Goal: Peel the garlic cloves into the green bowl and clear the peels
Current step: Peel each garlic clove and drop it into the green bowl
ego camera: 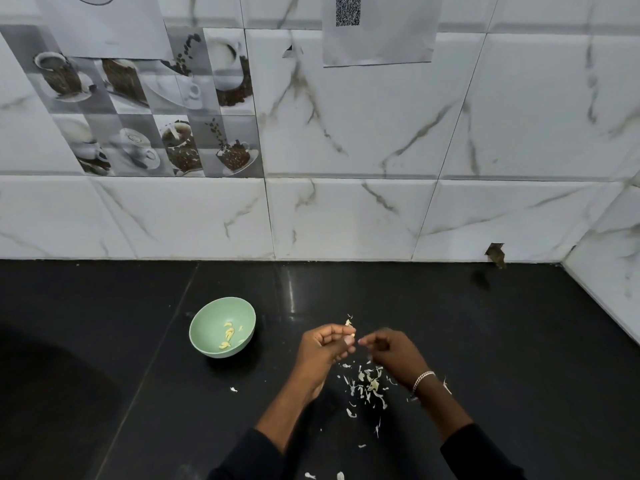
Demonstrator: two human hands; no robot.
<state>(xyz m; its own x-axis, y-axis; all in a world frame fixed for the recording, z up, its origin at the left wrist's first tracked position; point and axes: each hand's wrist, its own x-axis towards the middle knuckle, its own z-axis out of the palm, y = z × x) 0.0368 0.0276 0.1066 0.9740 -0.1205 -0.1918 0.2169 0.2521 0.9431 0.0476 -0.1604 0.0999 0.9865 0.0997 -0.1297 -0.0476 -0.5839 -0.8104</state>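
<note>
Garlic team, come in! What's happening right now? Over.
Left hand pinches garlic clove; right hand curled beside it, grip unclear. Green bowl holds peeled cloves. Peels litter counter below hands.

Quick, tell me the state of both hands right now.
Left hand: pinches a clove.
Right hand: fingers curled beside the clove; cannot tell whether it holds anything.
</note>
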